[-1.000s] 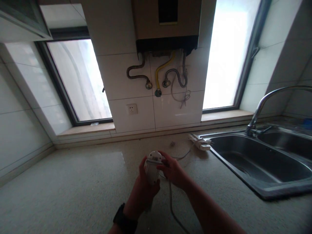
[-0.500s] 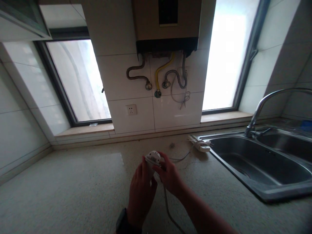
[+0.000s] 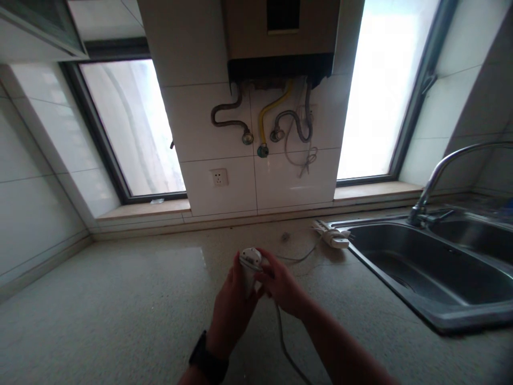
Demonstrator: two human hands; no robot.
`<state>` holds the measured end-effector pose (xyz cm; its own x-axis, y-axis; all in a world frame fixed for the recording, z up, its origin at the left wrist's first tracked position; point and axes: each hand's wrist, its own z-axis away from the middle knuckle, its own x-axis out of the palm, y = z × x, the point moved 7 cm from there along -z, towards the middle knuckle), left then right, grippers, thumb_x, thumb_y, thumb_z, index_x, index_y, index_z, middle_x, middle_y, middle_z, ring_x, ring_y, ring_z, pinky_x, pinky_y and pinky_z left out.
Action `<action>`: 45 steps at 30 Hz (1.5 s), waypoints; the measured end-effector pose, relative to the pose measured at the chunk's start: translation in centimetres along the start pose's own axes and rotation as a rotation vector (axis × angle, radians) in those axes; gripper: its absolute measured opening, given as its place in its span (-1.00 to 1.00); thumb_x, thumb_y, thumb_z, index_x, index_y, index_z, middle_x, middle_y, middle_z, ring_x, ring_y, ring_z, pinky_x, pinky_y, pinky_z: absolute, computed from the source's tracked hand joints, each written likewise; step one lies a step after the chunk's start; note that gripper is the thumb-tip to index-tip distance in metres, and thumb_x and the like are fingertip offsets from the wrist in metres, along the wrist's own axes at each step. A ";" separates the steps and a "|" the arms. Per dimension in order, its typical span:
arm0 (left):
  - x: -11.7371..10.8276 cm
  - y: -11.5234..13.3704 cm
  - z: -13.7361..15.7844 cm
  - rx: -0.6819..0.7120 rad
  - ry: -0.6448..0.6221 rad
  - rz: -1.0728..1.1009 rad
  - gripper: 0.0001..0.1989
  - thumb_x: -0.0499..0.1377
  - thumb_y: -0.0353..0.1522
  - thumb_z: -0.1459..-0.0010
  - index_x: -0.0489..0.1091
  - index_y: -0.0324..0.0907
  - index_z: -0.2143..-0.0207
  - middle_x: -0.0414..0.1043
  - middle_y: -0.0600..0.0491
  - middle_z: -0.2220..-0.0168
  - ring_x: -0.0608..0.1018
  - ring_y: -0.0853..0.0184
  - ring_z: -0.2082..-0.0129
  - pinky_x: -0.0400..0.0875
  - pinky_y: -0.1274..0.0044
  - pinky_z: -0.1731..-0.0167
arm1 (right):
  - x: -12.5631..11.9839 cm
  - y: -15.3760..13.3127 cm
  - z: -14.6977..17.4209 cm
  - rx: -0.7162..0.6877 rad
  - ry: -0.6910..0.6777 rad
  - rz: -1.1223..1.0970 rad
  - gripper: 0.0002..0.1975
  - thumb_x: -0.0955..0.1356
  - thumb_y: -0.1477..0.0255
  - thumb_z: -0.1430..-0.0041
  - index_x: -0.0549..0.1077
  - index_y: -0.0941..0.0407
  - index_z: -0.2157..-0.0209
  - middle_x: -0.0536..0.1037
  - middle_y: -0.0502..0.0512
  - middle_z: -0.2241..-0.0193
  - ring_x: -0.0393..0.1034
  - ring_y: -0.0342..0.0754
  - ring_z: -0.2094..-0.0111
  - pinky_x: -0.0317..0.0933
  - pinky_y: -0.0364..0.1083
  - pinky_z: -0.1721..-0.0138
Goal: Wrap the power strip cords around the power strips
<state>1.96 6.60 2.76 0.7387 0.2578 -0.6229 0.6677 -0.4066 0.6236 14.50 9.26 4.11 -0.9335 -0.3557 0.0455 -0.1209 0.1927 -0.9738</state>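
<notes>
Both my hands are on a white, rounded-ended device (image 3: 251,258) held above the counter, with a pale cord wound across it; its exact kind is hard to tell. My left hand (image 3: 236,305), with a dark band at the wrist, wraps its left side and lower part. The fingers of my right hand (image 3: 280,283) are closed on the right side, by the wound cord. A pale cord (image 3: 282,337) runs below my hands down the counter. Another stretch of thin cord (image 3: 298,260) leads right towards a white strip-like thing (image 3: 334,238) with cord bundled around it.
A steel double sink (image 3: 433,272) with a curved tap (image 3: 435,179) is on the right. The speckled counter (image 3: 100,310) spreads across the front. A wall socket (image 3: 218,177) sits below the water heater (image 3: 248,32) and its hoses (image 3: 262,117). Windows flank it.
The view has shifted slightly, so the wall and sink sit a little further right. My left hand has tilted and closed further around the white device; my right hand stays on it.
</notes>
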 end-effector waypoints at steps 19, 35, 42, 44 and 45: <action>1.6 0.1 2.0 -0.351 -0.331 1.031 -0.41 0.27 -0.41 -0.06 0.26 -0.10 -0.16 0.42 -0.01 0.18 0.50 0.34 0.35 0.44 0.50 0.38 | -2.2 -1.2 1.3 0.047 -0.235 0.315 -0.50 0.31 0.48 -0.23 0.33 0.02 -0.21 0.44 -0.01 0.30 0.12 -0.30 0.59 0.04 -0.28 0.60; 1.5 1.0 3.6 -0.225 -0.633 1.708 -0.56 0.34 -0.39 -0.05 0.43 -0.16 -0.02 0.26 0.01 0.13 0.39 0.47 0.37 0.41 0.55 0.46 | 1.3 -4.0 1.4 -0.232 -0.107 0.324 -0.91 0.30 0.49 -0.13 0.42 0.16 0.31 0.38 -0.04 0.46 0.21 -0.15 0.43 0.11 -0.21 0.40; 1.9 1.4 3.2 -0.243 -0.657 1.683 -0.54 0.36 -0.34 -0.02 0.42 -0.15 -0.01 0.27 0.04 0.18 0.41 0.47 0.41 0.45 0.53 0.47 | 0.6 -3.5 1.6 -0.351 -0.034 0.502 -0.68 0.22 0.23 -0.39 0.44 0.16 0.28 0.47 0.01 0.44 0.34 -0.10 0.39 0.16 -0.17 0.32; 1.9 1.5 3.2 -0.241 -0.659 1.661 -0.55 0.35 -0.31 -0.03 0.42 -0.15 0.00 0.30 0.04 0.19 0.44 0.45 0.44 0.45 0.51 0.48 | 0.5 -3.2 1.7 -0.357 -0.005 0.569 -0.69 0.20 0.25 -0.42 0.44 0.15 0.27 0.50 0.03 0.42 0.36 -0.10 0.39 0.17 -0.16 0.31; 1.9 1.5 3.2 -0.244 -0.667 1.642 -0.56 0.34 -0.30 -0.03 0.43 -0.18 0.02 0.33 0.02 0.20 0.46 0.43 0.44 0.46 0.50 0.48 | 0.5 -3.1 1.8 -0.363 0.008 0.604 -0.70 0.19 0.27 -0.42 0.43 0.15 0.25 0.52 0.05 0.40 0.38 -0.09 0.38 0.18 -0.16 0.30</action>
<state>4.06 3.66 1.01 0.4772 -0.6252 0.6176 -0.5969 0.2852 0.7499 15.01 6.88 6.74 -0.8750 -0.0837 -0.4768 0.3157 0.6479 -0.6932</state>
